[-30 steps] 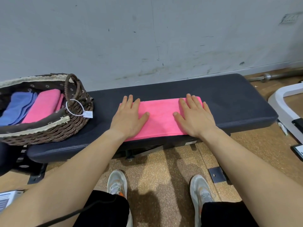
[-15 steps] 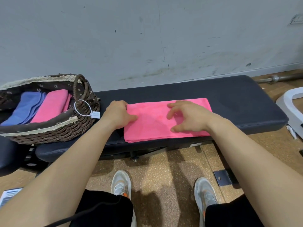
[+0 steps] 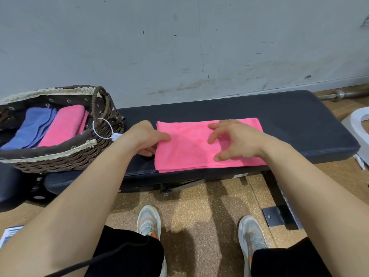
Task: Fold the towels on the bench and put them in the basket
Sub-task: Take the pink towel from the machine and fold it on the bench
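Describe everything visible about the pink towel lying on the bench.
The pink towel is a soft, fleecy-looking cloth folded into a flat layered rectangle, long side along the dark padded bench, near its front edge. The left hand pinches its left end, thumb on top; the right hand rests arched fingertips on its right half.

L hand (image 3: 146, 136) from flat to pinch at towel (image 3: 191, 148) edge; R hand (image 3: 235, 140) arched

Hidden, cropped and unreadable

The fingers of the left hand (image 3: 145, 136) are tucked out of sight at the left edge of the pink towel (image 3: 191, 144). The basket (image 3: 60, 154) runs off the frame's left edge, and its white tag (image 3: 116, 136) is too small to read. At far right, a white frame (image 3: 357, 120) and a metal bar (image 3: 347, 94) are cut off.
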